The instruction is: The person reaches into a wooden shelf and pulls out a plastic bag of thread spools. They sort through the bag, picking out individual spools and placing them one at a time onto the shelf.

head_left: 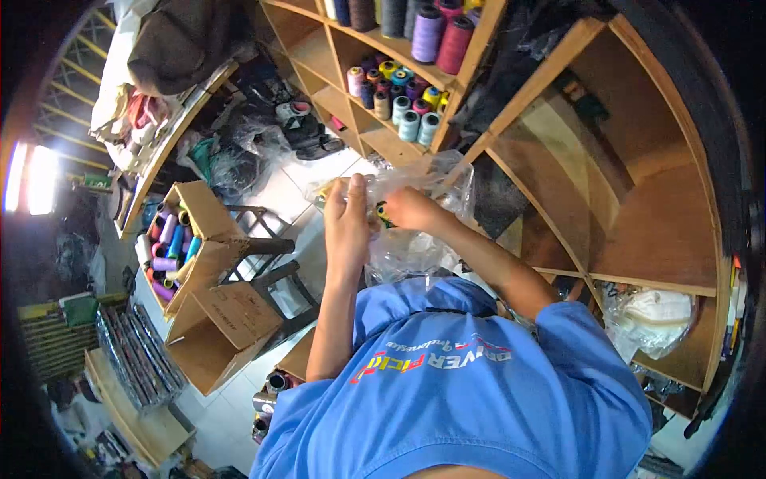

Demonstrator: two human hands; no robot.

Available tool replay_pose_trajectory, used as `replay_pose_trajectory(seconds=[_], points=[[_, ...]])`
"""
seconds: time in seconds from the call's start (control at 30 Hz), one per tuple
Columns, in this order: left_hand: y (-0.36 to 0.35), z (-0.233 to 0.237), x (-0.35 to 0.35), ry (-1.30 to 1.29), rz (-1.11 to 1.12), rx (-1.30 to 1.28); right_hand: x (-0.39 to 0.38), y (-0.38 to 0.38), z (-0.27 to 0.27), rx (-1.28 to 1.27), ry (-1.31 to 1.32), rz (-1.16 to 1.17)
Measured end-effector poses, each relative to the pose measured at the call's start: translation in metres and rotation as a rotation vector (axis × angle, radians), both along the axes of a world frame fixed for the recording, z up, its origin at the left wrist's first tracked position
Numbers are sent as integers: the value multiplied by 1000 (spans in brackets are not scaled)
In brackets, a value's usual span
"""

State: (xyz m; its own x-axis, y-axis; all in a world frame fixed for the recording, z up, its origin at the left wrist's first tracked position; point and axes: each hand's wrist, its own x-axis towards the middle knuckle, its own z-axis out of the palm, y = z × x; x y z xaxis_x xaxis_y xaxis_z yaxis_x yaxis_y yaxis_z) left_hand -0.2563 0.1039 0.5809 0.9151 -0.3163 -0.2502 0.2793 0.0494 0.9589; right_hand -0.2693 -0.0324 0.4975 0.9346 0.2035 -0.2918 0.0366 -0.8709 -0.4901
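A clear plastic bag hangs in front of the blue shirt, its film bunched and spread around both hands. My left hand is closed on the bag's left side, thumb and fingers pointing up. A bit of yellow shows through the film beside its fingertips. My right hand reaches in from the right at the bag's upper part, its fingers curled. Right at those fingers is a small dark item with green and yellow, mostly hidden; I cannot tell what it is.
Thread cones fill cubbies of the wooden shelf ahead. At left, a carton of thread spools stands near an open cardboard box and dark stools. A wooden cabinet curves along the right, with a plastic-wrapped white bundle.
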Motion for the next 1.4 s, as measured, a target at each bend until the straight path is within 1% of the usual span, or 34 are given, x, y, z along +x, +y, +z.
replay_pose_trajectory(seconds=[0.03,0.07,0.13,0.17,0.2,0.23,0.33,0.43,0.53,0.63,0.67,0.73,0.77,0.87,0.9,0.93,1.0,1.03,1.07,1.13,1.2,1.27,1.33,1.4], points=[[2,3,-1,18,-8,-18,6,8,0,-82,31,29],[4,4,-2,38,-16,-35,5,14,1,-76,54,33],[8,3,-3,10,-24,-15,6,25,-15,42,-72,-57],[9,7,-6,8,-21,-2,6,28,-49,154,-220,-153],[10,10,-8,9,-22,12,6,34,-48,269,-363,-253],[12,-1,-6,-15,-7,3,6,33,-46,334,-177,-293],[20,3,-6,52,31,15,7,47,-38,313,-409,-335],[26,-2,-5,65,73,-54,10,61,-35,352,-271,-472],[28,-2,-6,54,76,-27,7,64,-43,412,-318,-429],[25,-3,-8,72,90,-53,7,57,-66,-21,-431,-189],[24,-2,-8,57,83,-30,3,51,-70,-10,-370,-157],[21,1,-8,25,65,13,-8,46,-33,12,-248,-98],[18,-1,-8,-4,71,33,-10,41,-36,-188,-219,41],[12,0,-7,45,17,-47,-29,25,-24,168,-139,-156],[7,0,-7,22,9,-36,-35,17,28,218,68,-188],[6,-4,-6,-10,-27,-36,-43,6,38,297,56,-201],[-1,-3,-7,32,-38,-86,-65,-18,50,456,28,-226],[-4,-6,-5,24,-56,-64,-78,-34,58,633,-19,-258],[-8,-6,-5,37,-67,-60,-84,-51,47,844,-23,-276],[-14,-4,-7,61,-85,-52,-111,-86,84,756,-208,-360],[-20,-4,-9,98,-89,-91,-135,-119,106,1145,-231,-760],[-22,-8,-7,111,-121,-117,-160,-182,92,1211,-465,-1020],[-30,-4,-12,77,-100,-112,-170,-218,114,1068,-754,-1145],[-34,-6,-12,49,-91,-80,-170,-259,102,949,-1041,-1396]])
